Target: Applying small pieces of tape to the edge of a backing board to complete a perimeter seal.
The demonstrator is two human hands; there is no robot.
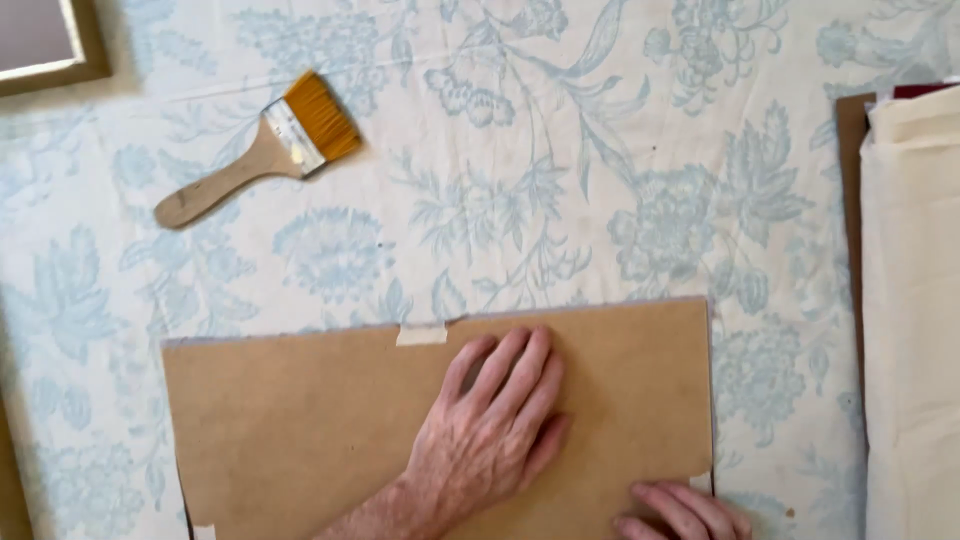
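Note:
A brown hardboard panel [300, 420] lies flat on a cloth printed with pale blue flowers. My left hand [490, 430] rests palm down on the middle of the panel, fingers spread and pointing away from me. Only the fingers of my right hand [680, 510] show at the bottom edge, lying on the panel's lower right corner beside a bit of pale tape [702, 481]. Another strip of tape [421, 334] sits on the panel's far edge, just above my left fingers. Neither hand holds anything.
A flat wooden-handled paintbrush [270, 145] with yellow bristles lies on the cloth at upper left. A gold frame corner [60, 60] shows at top left. Folded cream fabric [915, 300] on a brown board [850, 200] fills the right side.

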